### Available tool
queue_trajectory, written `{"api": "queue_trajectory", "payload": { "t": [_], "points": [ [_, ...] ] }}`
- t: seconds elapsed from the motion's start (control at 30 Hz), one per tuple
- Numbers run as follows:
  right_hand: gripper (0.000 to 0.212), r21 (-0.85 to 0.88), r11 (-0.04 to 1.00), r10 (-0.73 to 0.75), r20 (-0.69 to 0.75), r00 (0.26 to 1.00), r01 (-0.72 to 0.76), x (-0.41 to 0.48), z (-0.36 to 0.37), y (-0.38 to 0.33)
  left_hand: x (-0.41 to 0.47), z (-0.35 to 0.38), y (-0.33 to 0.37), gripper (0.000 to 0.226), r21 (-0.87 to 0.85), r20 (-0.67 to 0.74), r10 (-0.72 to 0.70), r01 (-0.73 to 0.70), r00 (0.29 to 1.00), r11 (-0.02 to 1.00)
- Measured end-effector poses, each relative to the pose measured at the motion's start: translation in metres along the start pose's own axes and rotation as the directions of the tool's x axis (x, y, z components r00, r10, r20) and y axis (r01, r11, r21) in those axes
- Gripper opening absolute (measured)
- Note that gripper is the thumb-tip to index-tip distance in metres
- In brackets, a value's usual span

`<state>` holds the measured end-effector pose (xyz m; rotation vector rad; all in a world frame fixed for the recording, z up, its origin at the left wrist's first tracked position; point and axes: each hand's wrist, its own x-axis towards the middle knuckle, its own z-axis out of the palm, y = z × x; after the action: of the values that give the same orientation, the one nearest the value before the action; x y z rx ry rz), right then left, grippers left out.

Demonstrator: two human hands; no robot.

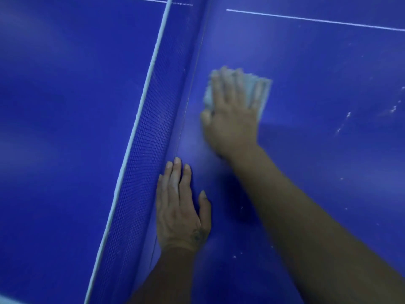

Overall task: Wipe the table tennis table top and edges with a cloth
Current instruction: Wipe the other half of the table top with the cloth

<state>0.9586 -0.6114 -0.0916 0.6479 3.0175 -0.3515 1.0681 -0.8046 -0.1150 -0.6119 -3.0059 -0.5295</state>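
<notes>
Cloth (262, 91) lies flattened under the right grip (232, 113), whose straight fingers (220, 88) press it to the tabletop (328, 84) beside the net (149, 128), while the left grip (182, 207) rests flat-fingered, likely bracing.

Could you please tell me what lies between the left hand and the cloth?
Only bare blue table top lies between the left hand and the cloth in the head view; the net runs alongside, not between.

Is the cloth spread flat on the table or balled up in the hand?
Flat: the cloth lies pressed under the right hand, fingers straight, a square corner showing. Whether it's folded: cannot tell.
</notes>
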Motion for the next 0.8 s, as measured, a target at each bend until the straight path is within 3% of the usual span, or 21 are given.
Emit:
{"api": "queue_trajectory", "payload": {
  "t": [0.1,0.2,0.3,0.4,0.53,0.63,0.73,0.8],
  "points": [
    [0.073,0.016,0.980,-0.196,-0.050,0.979,0.197,-0.051,0.012,-0.012,-0.001,-0.001,-0.001,0.062,0.001,-0.002,0.005,-0.005,1.000,1.000],
    [0.070,-0.045,0.973,-0.228,-0.083,0.970,0.224,-0.072,0.006,0.053,0.000,-0.001,0.000,0.058,-0.004,-0.016,0.000,0.000,1.000,1.000],
    [0.069,-0.109,0.994,-0.001,-0.061,0.998,-0.006,-0.057,-0.015,0.133,0.000,-0.001,0.001,0.057,-0.008,0.002,-0.021,0.021,1.000,1.000],
    [0.067,-0.181,0.967,0.175,-0.041,0.984,-0.180,-0.034,-0.030,0.151,-0.002,-0.002,0.001,0.057,-0.006,0.010,-0.034,0.034,0.999,0.999],
    [0.065,-0.136,0.990,-0.027,-0.020,0.999,0.024,-0.020,-0.012,0.069,0.000,-0.001,0.001,0.055,-0.006,-0.026,-0.014,0.014,1.000,1.000],
    [0.061,-0.044,0.989,-0.145,-0.002,0.989,0.144,-0.058,0.006,0.008,-0.001,-0.001,0.000,0.054,-0.003,-0.042,0.002,-0.002,0.999,1.000],
    [0.056,0.000,0.972,-0.234,-0.041,0.971,0.234,-0.112,0.011,0.009,-0.001,-0.002,0.001,0.054,-0.013,-0.040,-0.009,0.008,0.999,1.000],
    [0.059,-0.016,0.977,-0.211,-0.051,0.976,0.210,-0.122,0.006,0.044,0.000,-0.002,0.002,0.054,-0.010,-0.047,-0.001,0.001,0.999,1.000]
  ]
}}
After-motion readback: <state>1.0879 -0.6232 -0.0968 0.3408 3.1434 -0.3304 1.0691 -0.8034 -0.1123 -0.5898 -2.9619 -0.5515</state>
